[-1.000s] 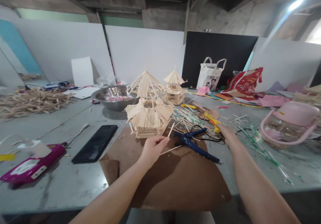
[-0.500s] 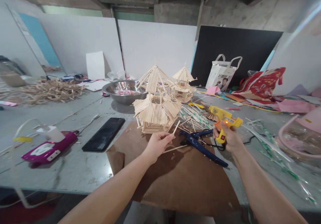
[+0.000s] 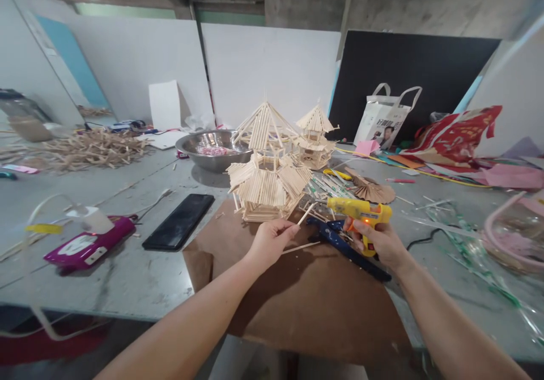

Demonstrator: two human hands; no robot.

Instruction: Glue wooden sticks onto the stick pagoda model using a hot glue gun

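Between the thumb and fingers of my left hand is a short wooden stick, tilted up to the right. My right hand grips a yellow hot glue gun, its nozzle pointing left toward the stick but apart from it; an orange light glows on its side. Just beyond my left hand stands a pavilion model built of sticks, with a partly covered peaked roof. A smaller stick pavilion stands behind it. Blue-handled cutters lie under and beside my right hand. Another loose stick rests on the brown board.
A black phone and a purple power strip lie at left. Behind are a steel bowl and a stick pile. Glue sticks and wrappers, a paper fan, a white bag and a pink-rimmed container occupy the right.
My right hand has brought the glue gun left, levelling its nozzle near the stick's tip. My left hand still pinches the stick. The camera view has shifted slightly.
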